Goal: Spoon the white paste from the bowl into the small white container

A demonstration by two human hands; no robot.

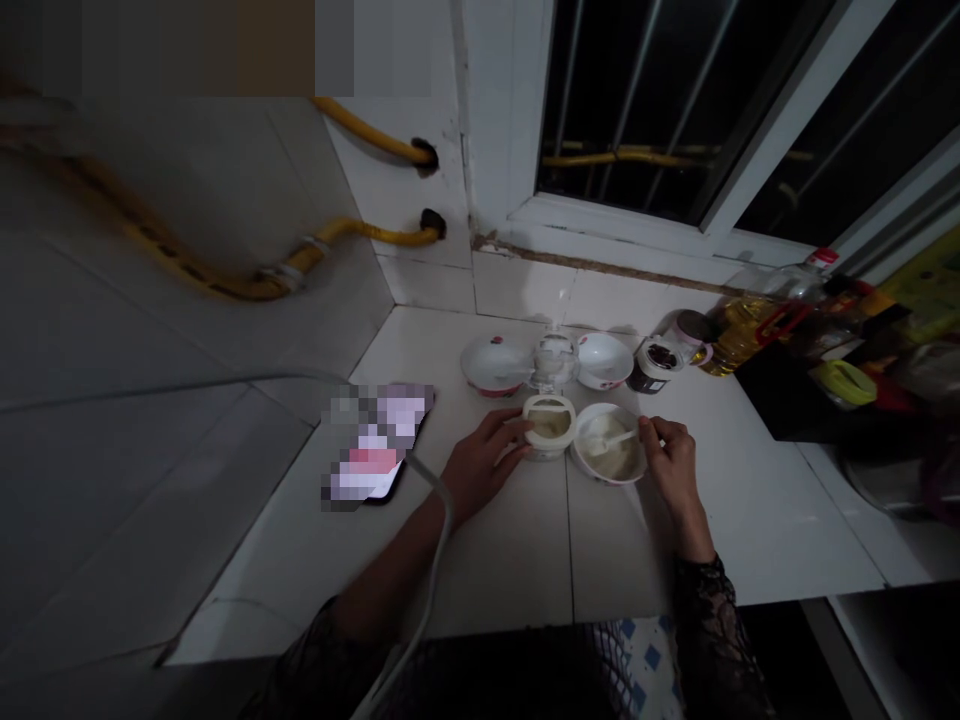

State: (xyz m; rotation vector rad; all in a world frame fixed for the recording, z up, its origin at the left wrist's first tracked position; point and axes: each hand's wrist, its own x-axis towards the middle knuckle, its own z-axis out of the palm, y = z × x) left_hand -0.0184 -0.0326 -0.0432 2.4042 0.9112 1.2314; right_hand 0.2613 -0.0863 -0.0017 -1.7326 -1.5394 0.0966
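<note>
Three glossy bowls (487, 370) are sitting near left fingers (512, 433) gripping one round tub (551, 446). Right fingers (655, 443) are pinching one white spoon (619, 438).

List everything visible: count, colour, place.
Counter: one, white, centre
Front bowl: one, white, centre
Spoon: one, white, in front bowl
Tub: one, cream, beside front bowl
Back bowls: two, white, behind
Glassware: unsure, clear, between them
Jar: one, dark, right
Bottle: one, yellow, right
Lid: one, green, right
Phone: one, pinkish screen, left
Cable: one, grey, left
Pipes: two, yellow, left
Window: one, white, behind
Clutter: uncountable, dim, right
Sleeves: two, black, forearms
Left hand: one, bare, at tub
Right hand: one, bare, on spoon
</note>
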